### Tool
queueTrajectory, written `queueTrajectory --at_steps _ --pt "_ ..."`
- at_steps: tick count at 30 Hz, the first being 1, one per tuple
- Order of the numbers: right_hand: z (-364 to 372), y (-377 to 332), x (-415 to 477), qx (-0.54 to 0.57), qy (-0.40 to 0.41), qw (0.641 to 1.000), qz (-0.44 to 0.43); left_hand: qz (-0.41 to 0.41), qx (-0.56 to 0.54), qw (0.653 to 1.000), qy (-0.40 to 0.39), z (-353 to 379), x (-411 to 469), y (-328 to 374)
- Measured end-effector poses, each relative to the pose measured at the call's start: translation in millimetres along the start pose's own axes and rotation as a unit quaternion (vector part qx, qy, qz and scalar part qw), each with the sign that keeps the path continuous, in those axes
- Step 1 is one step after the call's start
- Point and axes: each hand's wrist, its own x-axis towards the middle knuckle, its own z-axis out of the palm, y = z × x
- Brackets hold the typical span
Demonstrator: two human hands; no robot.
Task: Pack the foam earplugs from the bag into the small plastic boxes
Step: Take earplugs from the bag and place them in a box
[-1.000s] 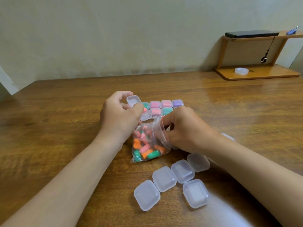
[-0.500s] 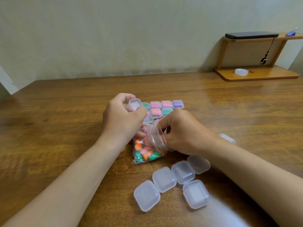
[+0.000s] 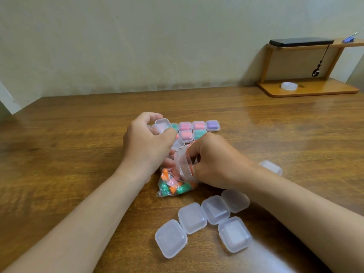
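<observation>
Item, on a brown wooden table (image 3: 78, 146): one clear plastic zip bag (image 3: 169, 191) with a red strip at its mouth, holding orange, green and pink foam earplugs (image 3: 165, 187). Their count cannot be told through the crumpled film. Right hand (image 3: 216, 164): thumb and curled fingers pinch the bag's mouth, which is gathered upward. The fingertips are hidden behind the folds, so whether an earplug lies between them cannot be told. Left hand (image 3: 147, 142), just beyond the bag's far end: fingers curled round one small clear hinged plastic box (image 3: 162, 124) with its lid raised. Its base is mostly covered by the thumb, and a reddish speck shows there, unclear. Beyond the bag, two rows of closed filled boxes (image 3: 185, 135), at least six: pink, green and purple contents show. The green box (image 3: 174, 126) beside the raised lid is half hidden, and any further boxes behind the left hand cannot be made out. On the near side of the bag, five closed, empty-looking translucent boxes (image 3: 192, 218) sit in a loose cluster, most of them touching. Right of the bag, one more translucent box (image 3: 272, 166) has its near part hidden by the right forearm. Far right of the bag, well apart: a light wooden two-level stand (image 3: 307, 91), cut off by the frame edge. On its top lies a flat black device (image 3: 301, 42), with a dark cord and clip (image 3: 316, 72) hanging below. On its base sits a clear tape roll (image 3: 289, 85). A blue object (image 3: 349, 39) on the stand's top, at the frame edge, is too small to identify.
</observation>
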Motion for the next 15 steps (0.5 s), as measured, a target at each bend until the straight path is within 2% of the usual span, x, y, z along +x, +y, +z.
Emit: queueTrajectory --at_steps 15 --pt "0.0 -7.4 0.5 -0.059 0.003 0.998 0.004 0.018 0.007 1.0 0.001 -2.6 -1.1 -0.6"
